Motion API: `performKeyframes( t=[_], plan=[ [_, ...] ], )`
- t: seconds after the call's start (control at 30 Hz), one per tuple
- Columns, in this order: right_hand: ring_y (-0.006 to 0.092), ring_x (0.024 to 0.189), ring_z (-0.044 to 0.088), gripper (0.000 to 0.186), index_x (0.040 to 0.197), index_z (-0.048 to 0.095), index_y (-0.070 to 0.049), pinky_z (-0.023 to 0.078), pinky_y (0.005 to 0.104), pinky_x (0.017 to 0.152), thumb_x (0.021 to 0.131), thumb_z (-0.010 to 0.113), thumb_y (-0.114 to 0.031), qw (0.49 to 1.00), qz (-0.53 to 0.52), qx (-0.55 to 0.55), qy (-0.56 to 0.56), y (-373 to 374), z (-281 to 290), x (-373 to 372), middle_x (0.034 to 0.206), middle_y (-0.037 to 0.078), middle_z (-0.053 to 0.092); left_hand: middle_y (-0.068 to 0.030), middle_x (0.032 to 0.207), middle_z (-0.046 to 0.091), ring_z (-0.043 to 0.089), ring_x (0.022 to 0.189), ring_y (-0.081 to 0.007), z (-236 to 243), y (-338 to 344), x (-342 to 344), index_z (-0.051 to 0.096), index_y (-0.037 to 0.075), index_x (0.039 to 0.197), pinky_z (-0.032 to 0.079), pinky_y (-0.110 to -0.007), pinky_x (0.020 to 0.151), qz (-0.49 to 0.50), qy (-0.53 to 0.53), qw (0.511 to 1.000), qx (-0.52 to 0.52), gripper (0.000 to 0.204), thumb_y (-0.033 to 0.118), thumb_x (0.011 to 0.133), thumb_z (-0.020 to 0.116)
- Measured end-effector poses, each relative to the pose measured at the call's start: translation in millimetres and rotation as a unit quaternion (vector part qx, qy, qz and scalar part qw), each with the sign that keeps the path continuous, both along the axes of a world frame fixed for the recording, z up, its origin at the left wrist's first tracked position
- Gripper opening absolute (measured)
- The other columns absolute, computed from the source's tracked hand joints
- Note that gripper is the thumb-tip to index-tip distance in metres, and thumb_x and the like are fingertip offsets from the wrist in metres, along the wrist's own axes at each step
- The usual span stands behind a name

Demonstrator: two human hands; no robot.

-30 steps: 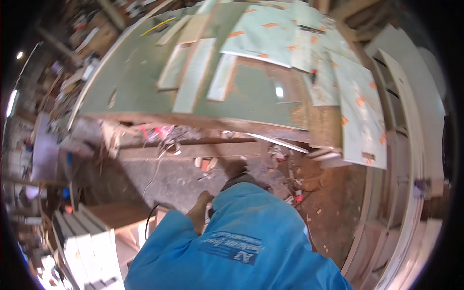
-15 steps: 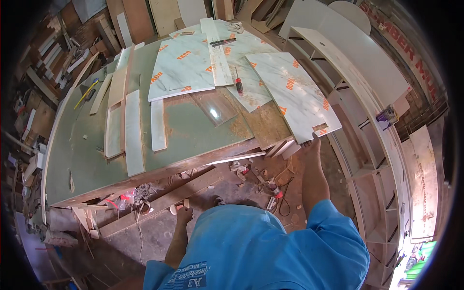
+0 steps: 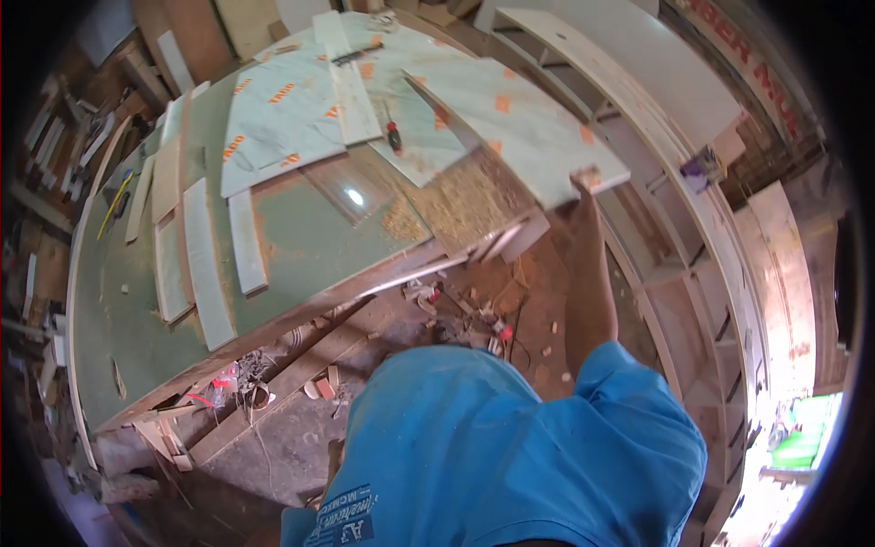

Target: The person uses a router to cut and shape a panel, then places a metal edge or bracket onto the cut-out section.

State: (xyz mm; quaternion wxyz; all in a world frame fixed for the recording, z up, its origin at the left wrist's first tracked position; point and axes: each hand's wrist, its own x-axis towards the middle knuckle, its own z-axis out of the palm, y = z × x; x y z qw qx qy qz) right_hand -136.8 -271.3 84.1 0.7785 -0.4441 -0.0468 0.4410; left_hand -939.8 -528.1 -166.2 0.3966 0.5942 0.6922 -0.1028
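Crowded workshop all around, and a green-topped table (image 3: 100, 301) slants across the view, a tall shelving unit (image 3: 674, 301) hemming in its right side. Out goes the right arm, and the right hand (image 3: 585, 180) is closed on the near right corner of a marble-patterned panel (image 3: 538, 128), just by a small notch (blur hides the separate fingers). That panel lies at the table's right end, its corner jutting past the edge, which likely makes it the easiest spot to grasp. Left arm? Just a sliver of skin beside the blue shirt (image 3: 519, 438); what that hand holds, I cannot tell. Sawdust (image 3: 465, 201) covers the board next to the panel. A red-handled screwdriver (image 3: 393, 137) lies on another marbled piece, and pliers (image 3: 357, 55) sit across a white strip (image 3: 351, 100), perhaps parked there to stay within reach. Over left, a yellow tool (image 3: 116, 201) lies near the rim, well apart from the panel.
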Motion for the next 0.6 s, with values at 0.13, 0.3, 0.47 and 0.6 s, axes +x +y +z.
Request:
performKeyframes(
  t=[0.13, 0.3, 0.47, 0.6],
  plan=[
    [0.0210, 0.070, 0.070, 0.042, 0.109, 0.065, -0.003, 0.057, 0.0325, 0.055, 0.081, 0.084, -0.026, 0.981, -0.050, -0.102, -0.160, 2, 63, 79, 0.088, 0.010, 0.070, -0.0178, 0.069, 0.070, 0.069, 0.057, -0.0265, -12, 54, 52, 0.072, -0.003, 0.082, 0.054, -0.041, 0.057, -0.074, -0.008, 0.997, 0.004, 0.041, 0.036, 0.088, 0.062],
    [0.0184, 0.070, 0.067, 0.040, 0.110, 0.065, -0.007, 0.060, 0.0357, 0.068, 0.084, 0.085, -0.029, 0.970, 0.017, -0.165, -0.176, 10, 86, 97, 0.089, 0.006, 0.069, -0.0179, 0.069, 0.069, 0.068, 0.055, -0.0238, -17, 128, 101, 0.071, -0.004, 0.085, 0.053, -0.039, 0.054, -0.085, -0.017, 0.995, 0.058, 0.039, 0.034, 0.090, 0.062],
    [0.0235, 0.081, 0.073, 0.045, 0.119, 0.063, 0.003, 0.062, 0.0364, 0.075, 0.088, 0.079, -0.026, 0.960, 0.013, -0.240, -0.146, -72, -10, 97, 0.103, 0.014, 0.071, -0.0126, 0.070, 0.068, 0.064, 0.053, -0.0186, 60, 174, 208, 0.069, -0.003, 0.083, 0.051, -0.032, 0.051, 0.059, -0.187, 0.981, -0.012, 0.037, 0.032, 0.095, 0.064],
    [0.0239, 0.087, 0.073, 0.042, 0.122, 0.063, 0.001, 0.062, 0.0370, 0.080, 0.092, 0.075, -0.026, 0.958, 0.116, -0.251, -0.080, -56, -49, 70, 0.103, 0.015, 0.071, -0.0103, 0.071, 0.068, 0.064, 0.054, -0.0180, 88, 179, 208, 0.068, -0.003, 0.085, 0.052, -0.032, 0.052, 0.141, -0.201, 0.969, 0.008, 0.038, 0.033, 0.094, 0.066]
  ],
)
